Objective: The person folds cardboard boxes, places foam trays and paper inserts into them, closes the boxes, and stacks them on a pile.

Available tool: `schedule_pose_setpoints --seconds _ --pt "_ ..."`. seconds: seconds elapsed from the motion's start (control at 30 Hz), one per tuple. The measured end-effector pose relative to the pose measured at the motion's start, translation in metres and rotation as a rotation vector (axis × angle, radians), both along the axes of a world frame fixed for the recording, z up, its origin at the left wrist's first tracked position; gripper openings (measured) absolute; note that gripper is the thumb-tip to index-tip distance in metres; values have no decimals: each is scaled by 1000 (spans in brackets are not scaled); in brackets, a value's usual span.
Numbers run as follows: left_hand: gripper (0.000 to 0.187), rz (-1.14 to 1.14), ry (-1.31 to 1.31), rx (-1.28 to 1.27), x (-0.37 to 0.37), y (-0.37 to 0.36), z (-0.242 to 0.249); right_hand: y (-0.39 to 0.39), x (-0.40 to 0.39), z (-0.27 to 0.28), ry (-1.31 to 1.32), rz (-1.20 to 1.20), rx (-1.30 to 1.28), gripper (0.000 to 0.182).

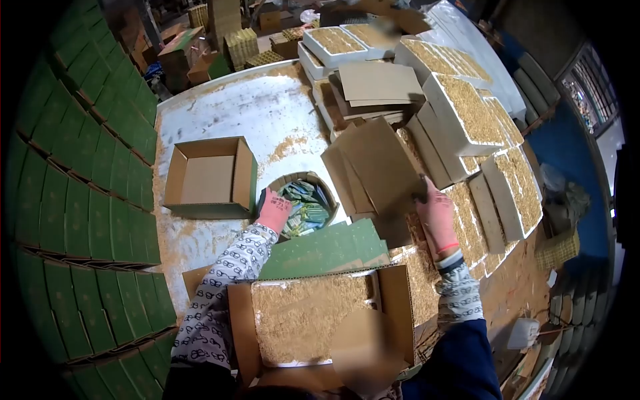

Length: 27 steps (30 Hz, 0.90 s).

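My right hand [437, 217], in a pink glove, grips the edge of a brown cardboard sheet [383, 163], which is tilted above other sheets. My left hand [274, 211], also gloved in pink, is at the left rim of a round tub [331, 190] full of green and blue packets [307, 208]. Its fingers look curled, and whatever is in them is hidden. Directly before me stands an open cardboard box [241, 327] holding a white-edged block topped with tan, crumbly material [310, 313]. Flat green cardboard [327, 250] lies between this box and the tub.
An open box with green sides [252, 175] stands on the white table [227, 113]. Green boxes [80, 200] are stacked along the left. Several white trays of tan material [470, 110] are piled at right, with cardboard sheets [377, 81] on some.
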<state>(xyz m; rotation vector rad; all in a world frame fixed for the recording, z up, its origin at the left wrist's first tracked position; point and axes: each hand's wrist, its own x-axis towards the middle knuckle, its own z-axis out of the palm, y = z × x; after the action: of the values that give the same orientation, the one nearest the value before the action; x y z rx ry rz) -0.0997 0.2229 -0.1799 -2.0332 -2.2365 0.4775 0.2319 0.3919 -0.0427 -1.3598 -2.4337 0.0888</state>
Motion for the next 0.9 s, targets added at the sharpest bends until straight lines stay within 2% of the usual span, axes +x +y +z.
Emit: schedule_pose_setpoints --seconds 0.07,0.13,0.17,0.2,0.27,0.3,0.33,0.37,0.4,0.43,0.47,0.5,0.53,0.57,0.6,0.63,0.67,0.7,0.73,0.8,0.83,0.87,0.9 --pt "21 0 -76 44 -6 -4 15 -9 17 9 55 20 28 41" --pt "19 132 -248 67 -5 -14 41 -19 24 19 110 48 56 39" --pt "35 183 -289 141 -8 -18 40 -25 24 24 213 58 -1 36" --pt "35 187 -283 143 -12 -22 52 -32 25 32 317 70 -56 33" --pt "46 364 -582 57 -19 -30 84 -49 23 57 371 115 -38 34" --pt "52 381 -782 230 -27 -43 91 -61 22 74 416 155 -24 36" --pt "51 363 -920 305 -17 -61 137 -73 20 93 463 196 -13 37" --pt "55 175 -752 489 -7 -85 167 -90 22 113 512 243 -7 40" --pt "53 170 -861 459 21 -110 235 -111 24 136 560 287 -9 43" --pt "46 47 -654 422 41 -131 270 -138 21 162 535 341 12 43" --pt "42 -114 -494 247 68 -151 289 -156 19 169 498 446 139 43" --pt "38 -277 -332 81 99 -166 294 -175 16 181 467 625 77 43" --pt "34 -239 -100 -233 137 -174 276 -188 11 183 362 858 138 39" --pt "42 -385 -180 71 138 -208 229 -206 13 188 110 994 168 27" --pt "42 -365 -181 82 129 -225 235 -223 15 186 20 1108 213 22" --pt "48 -261 -464 239 119 -240 253 -233 18 180 -114 1245 207 26" --pt "54 -169 -742 392 116 -250 275 -240 25 162 -210 1252 76 22" --pt "67 217 -335 297 133 -263 298 -239 34 136 -357 1227 -34 18" --pt "67 303 -463 524 137 -273 281 -238 39 115 -504 1193 -152 13" --pt "67 420 -1147 705 132 -289 216 -234 36 93 -434 1279 -78 7" --pt "67 415 -1149 728 139 -290 215 -232 31 94 -318 1308 -86 9" --pt "63 564 -1350 865 143 -289 216 -226 32 110 -323 1313 -66 9" --pt "59 717 -1550 997 145 -290 218 -217 33 144 -129 1222 -219 14"
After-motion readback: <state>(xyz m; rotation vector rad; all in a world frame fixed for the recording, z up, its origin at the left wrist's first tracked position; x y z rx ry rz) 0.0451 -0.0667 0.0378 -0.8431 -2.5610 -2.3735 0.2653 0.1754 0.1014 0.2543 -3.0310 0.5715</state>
